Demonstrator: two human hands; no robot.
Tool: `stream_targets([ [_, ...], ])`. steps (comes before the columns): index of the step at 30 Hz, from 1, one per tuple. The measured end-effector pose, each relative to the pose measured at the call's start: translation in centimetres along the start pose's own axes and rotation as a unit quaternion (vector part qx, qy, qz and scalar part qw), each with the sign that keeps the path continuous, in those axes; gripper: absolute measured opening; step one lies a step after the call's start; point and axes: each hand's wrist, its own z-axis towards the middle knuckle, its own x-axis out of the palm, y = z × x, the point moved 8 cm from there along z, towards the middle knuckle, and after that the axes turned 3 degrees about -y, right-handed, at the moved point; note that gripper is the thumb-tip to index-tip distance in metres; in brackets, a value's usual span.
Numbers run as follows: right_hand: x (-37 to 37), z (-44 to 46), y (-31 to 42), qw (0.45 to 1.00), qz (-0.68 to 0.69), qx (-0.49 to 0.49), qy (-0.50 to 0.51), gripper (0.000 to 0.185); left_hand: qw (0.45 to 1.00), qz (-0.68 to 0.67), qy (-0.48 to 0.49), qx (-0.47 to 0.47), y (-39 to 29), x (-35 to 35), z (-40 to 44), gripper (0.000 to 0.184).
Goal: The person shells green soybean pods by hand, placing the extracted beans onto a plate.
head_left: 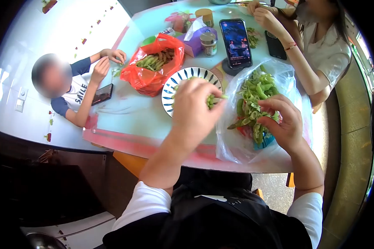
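A hand could pass over the tabletop [141, 126] between the red plastic bag [150, 84] and the near edge; beyond the patterned plate [168, 93], 1 propped smartphone [235, 43], 1 tissue box [191, 42] and 1 silver-lidded jar [208, 44] block passage.

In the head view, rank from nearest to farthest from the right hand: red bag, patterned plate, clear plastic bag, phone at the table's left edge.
From the right hand:
1. Clear plastic bag, right beside it
2. Patterned plate, to its left
3. Red bag, farther left
4. Phone, left edge
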Motion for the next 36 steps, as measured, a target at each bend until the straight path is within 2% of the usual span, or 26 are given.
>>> stream_targets([
  [2, 0.0, -0.1, -0.1, 1.0, -0.01, -0.015, 0.003, 0.032, 0.99, 0.109, 0.037, -0.085, 2.6, -0.9, -0.1, 0.02],
  [6, 0.0, -0.1, 0.1, 0.999, -0.027, -0.017, 0.008, 0.029, 0.969, 0.227, 0.07, -0.072, 5.6, -1.8, 0.1, 0.021],
  [7, -0.3, 0.0, 0.2, 0.999, -0.03, -0.019, 0.0, 0.027, 0.961, 0.235, 0.089, -0.118, 7.0, -2.6, 1.3, 0.021],
  [9, -0.6, -0.2, 0.0, 1.0, -0.027, -0.008, -0.011, 0.024, 0.955, 0.277, 0.027, -0.099, 9.5, -4.1, 4.6, 0.014],
  [10, -0.7, -0.3, -0.3, 1.0, -0.021, 0.002, -0.015, 0.023, 0.948, 0.286, 0.035, -0.132, 11.8, -4.4, 6.2, 0.016],
  [11, -0.8, -0.3, -0.5, 1.0, -0.016, 0.012, -0.018, 0.022, 0.943, 0.314, 0.014, -0.107, 14.3, -4.2, 7.6, 0.021],
  [14, -0.9, -0.5, -1.5, 0.997, 0.036, 0.066, -0.033, 0.022, 0.898, 0.363, 0.124, -0.215, 21.5, -1.8, 10.2, 0.032],
  [16, -1.0, -0.5, -1.2, 0.998, 0.022, 0.047, -0.028, 0.023, 0.862, 0.394, 0.187, -0.257, 23.2, -0.1, 10.5, 0.037],
  [17, -1.1, -0.4, -1.2, 0.999, 0.013, 0.039, -0.025, 0.023, 0.859, 0.393, 0.186, -0.27, 23.7, 0.4, 10.4, 0.043],
  [22, -1.0, -0.2, 0.3, 0.995, -0.047, -0.083, -0.029, 0.021, 0.88, 0.378, 0.142, -0.252, 24.5, 1.4, 10.7, 0.036],
  [26, -0.8, -0.2, 0.5, 0.994, -0.053, -0.092, -0.017, 0.019, 0.911, 0.368, 0.09, -0.164, 19.9, 0.0, 10.4, 0.026],
  [29, -0.9, -0.2, 0.2, 0.995, -0.056, -0.073, -0.026, 0.016, 0.966, 0.236, 0.071, -0.08, 12.7, -0.8, 9.4, 0.02],
  [30, -0.9, -0.2, 0.0, 0.996, -0.056, -0.063, -0.034, 0.016, 0.99, 0.1, 0.071, -0.066, 9.6, -0.6, 8.6, 0.02],
  [31, -0.9, -0.1, -0.3, 0.996, -0.047, -0.052, -0.047, 0.014, 0.993, 0.023, 0.089, -0.08, 6.8, -0.2, 7.4, 0.026],
  [32, -0.8, -0.1, -0.5, 0.997, -0.034, -0.04, -0.049, 0.015, 0.986, -0.112, 0.1, -0.072, 5.3, 1.0, 6.0, 0.028],
  [33, -0.8, -0.1, -0.6, 0.998, -0.022, -0.027, -0.05, 0.015, 0.962, -0.233, 0.105, -0.095, 3.4, 2.0, 4.6, 0.026],
  [34, -0.9, -0.1, -0.7, 0.999, -0.01, -0.015, -0.051, 0.015, 0.892, -0.375, 0.198, -0.155, 1.0, 3.3, 3.2, 0.023],
  [35, -0.6, -0.1, -1.0, 1.0, -0.006, 0.003, -0.019, 0.015, 0.84, -0.455, 0.221, -0.196, -0.2, 4.1, 1.9, 0.02],
  [36, -0.3, -0.2, -1.3, 1.0, -0.001, 0.023, 0.012, 0.016, 0.772, -0.559, 0.227, -0.199, -1.3, 5.0, 0.9, 0.019],
])
